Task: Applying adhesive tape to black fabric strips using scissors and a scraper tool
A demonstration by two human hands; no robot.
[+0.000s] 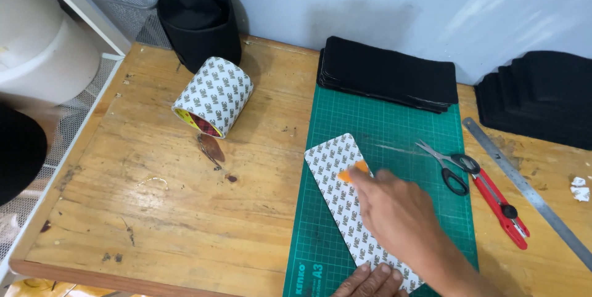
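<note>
A long strip with patterned white backing (336, 167) lies slanted on the green cutting mat (394, 130). My right hand (398, 211) presses a small orange scraper (353, 171) flat against the strip's upper part. My left hand (370, 281) shows only fingertips at the bottom edge, holding down the strip's near end. A fat roll of the same patterned tape (214, 95) lies on its side on the wooden table (185, 211), left of the mat.
Black-handled scissors (449, 166) lie on the mat's right side, with a red utility knife (501, 209) and a steel ruler (527, 191) beyond. Stacks of black felt pieces (388, 74) (542, 97) sit at the back. A black pouch (198, 20) and white bin (43, 38) stand far left.
</note>
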